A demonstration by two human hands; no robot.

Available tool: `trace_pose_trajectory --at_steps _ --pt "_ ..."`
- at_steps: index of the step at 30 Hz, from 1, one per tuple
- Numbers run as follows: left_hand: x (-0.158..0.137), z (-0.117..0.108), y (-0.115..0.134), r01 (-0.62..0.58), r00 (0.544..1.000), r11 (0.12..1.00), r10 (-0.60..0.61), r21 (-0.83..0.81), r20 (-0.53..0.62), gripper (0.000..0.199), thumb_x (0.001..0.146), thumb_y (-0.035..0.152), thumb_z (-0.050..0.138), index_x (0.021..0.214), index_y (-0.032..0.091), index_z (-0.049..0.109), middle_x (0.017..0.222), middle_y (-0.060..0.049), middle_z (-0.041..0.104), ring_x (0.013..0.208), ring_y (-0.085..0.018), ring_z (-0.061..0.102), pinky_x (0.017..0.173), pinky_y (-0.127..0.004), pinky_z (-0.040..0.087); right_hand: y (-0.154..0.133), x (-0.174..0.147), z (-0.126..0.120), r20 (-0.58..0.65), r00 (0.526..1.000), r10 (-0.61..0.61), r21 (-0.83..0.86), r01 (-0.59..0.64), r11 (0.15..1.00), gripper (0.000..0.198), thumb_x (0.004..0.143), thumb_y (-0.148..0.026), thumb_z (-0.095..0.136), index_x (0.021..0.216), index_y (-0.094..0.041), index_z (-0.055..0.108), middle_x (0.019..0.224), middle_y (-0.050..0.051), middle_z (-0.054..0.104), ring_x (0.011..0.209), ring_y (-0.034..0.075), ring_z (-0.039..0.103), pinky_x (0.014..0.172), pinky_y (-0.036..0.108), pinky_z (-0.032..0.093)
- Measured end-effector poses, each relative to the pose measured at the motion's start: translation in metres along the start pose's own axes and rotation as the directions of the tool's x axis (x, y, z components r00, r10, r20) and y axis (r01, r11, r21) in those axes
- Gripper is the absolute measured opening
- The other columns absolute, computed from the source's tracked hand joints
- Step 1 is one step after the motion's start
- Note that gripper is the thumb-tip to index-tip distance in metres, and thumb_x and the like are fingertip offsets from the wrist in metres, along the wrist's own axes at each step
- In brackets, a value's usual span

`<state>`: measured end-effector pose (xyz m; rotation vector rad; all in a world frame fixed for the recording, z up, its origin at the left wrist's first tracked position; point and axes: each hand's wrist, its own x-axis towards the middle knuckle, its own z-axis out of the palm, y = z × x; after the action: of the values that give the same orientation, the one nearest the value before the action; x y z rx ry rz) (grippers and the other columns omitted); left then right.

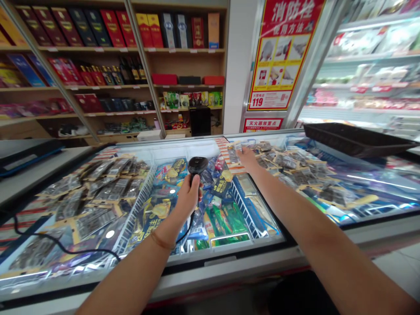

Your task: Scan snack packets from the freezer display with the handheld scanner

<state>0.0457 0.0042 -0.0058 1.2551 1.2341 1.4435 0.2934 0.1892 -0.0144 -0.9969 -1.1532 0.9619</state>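
My left hand is wrapped around the handle of a black barcode scanner, held above the glass top of a chest freezer. Its black cable hangs below the hand. Farther forward and right, my right hand has its fingers closed at the edge of a small clear packet with dark contents. That packet lies over an orange-and-white striped sheet. Similar packets with tan edges are heaped to the right and to the left on the glass.
Under the glass, white wire baskets hold blue, yellow and green frozen packs. A black tray stands at the right. Across the left side runs a black cable. Behind are shelves of boxes, a red fire-hydrant poster and a lit display fridge.
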Motion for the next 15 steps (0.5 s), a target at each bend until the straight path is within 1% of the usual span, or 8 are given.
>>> trace_pose_trajectory --at_steps 2,3,5,6,8,12,15 --pt "-0.001 0.0 -0.003 0.005 1.0 1.0 -0.005 0.001 0.006 0.051 0.087 0.073 0.062 0.091 0.023 0.05 0.076 0.002 0.062 0.046 -0.009 0.052 0.04 -0.023 0.042 0.004 -0.011 0.039 0.031 0.998 0.062 0.052 -0.063 0.997 0.016 0.085 -0.032 0.076 0.083 -0.024 0.062 0.071 0.0 0.073 0.086 0.024 0.076 0.088 0.046 0.063" --pt "-0.001 0.0 -0.004 0.01 1.0 1.0 -0.01 0.005 0.01 0.051 0.087 0.073 0.062 0.091 0.023 0.05 0.075 0.002 0.061 0.046 -0.009 0.051 0.039 -0.023 0.041 0.007 -0.017 0.056 0.057 0.992 0.116 0.139 -0.122 0.983 0.014 0.086 -0.032 0.076 0.087 -0.024 0.064 0.074 0.0 0.075 0.085 0.023 0.076 0.086 0.042 0.064" --pt "-0.002 -0.001 -0.006 0.026 0.999 1.0 -0.026 0.014 0.033 0.052 0.087 0.074 0.062 0.091 0.023 0.05 0.075 0.003 0.061 0.044 -0.009 0.05 0.039 -0.023 0.041 0.01 -0.03 0.082 0.116 0.98 0.161 0.274 -0.187 0.943 0.012 0.088 -0.032 0.075 0.093 -0.023 0.067 0.078 0.0 0.078 0.087 0.021 0.077 0.083 0.036 0.064" --pt "-0.003 -0.001 -0.006 0.03 0.998 0.999 -0.03 0.014 0.048 0.052 0.087 0.074 0.062 0.091 0.023 0.05 0.075 0.003 0.061 0.044 -0.009 0.05 0.039 -0.023 0.041 0.012 -0.036 0.089 0.14 0.975 0.172 0.326 -0.209 0.922 0.012 0.089 -0.031 0.075 0.094 -0.023 0.068 0.078 0.0 0.078 0.087 0.02 0.078 0.082 0.033 0.064" --pt "-0.004 0.0 -0.006 0.03 0.996 1.0 -0.031 0.004 0.081 0.053 0.087 0.074 0.063 0.09 0.023 0.051 0.075 0.003 0.061 0.045 -0.009 0.05 0.039 -0.023 0.041 0.014 -0.042 0.094 0.159 0.971 0.181 0.396 -0.231 0.889 0.01 0.089 -0.027 0.076 0.094 -0.022 0.07 0.077 0.0 0.078 0.084 0.019 0.078 0.079 0.03 0.064" --pt "-0.006 0.001 -0.007 0.035 0.993 0.999 -0.035 0.006 0.11 0.056 0.085 0.077 0.065 0.089 0.022 0.051 0.075 0.003 0.06 0.046 -0.008 0.05 0.039 -0.022 0.039 0.016 -0.038 0.086 0.135 0.957 0.256 0.526 -0.288 0.8 0.01 0.087 -0.018 0.078 0.09 -0.021 0.069 0.072 -0.001 0.076 0.07 0.016 0.076 0.07 0.025 0.064" --pt "-0.008 0.003 -0.008 0.044 0.987 0.999 -0.047 0.02 0.151 0.059 0.083 0.08 0.064 0.087 0.022 0.05 0.075 0.003 0.06 0.044 -0.007 0.048 0.038 -0.022 0.038 0.015 -0.033 0.083 0.122 0.947 0.297 0.577 -0.311 0.755 0.009 0.089 -0.013 0.074 0.089 -0.02 0.069 0.071 0.0 0.076 0.067 0.016 0.075 0.066 0.025 0.065"
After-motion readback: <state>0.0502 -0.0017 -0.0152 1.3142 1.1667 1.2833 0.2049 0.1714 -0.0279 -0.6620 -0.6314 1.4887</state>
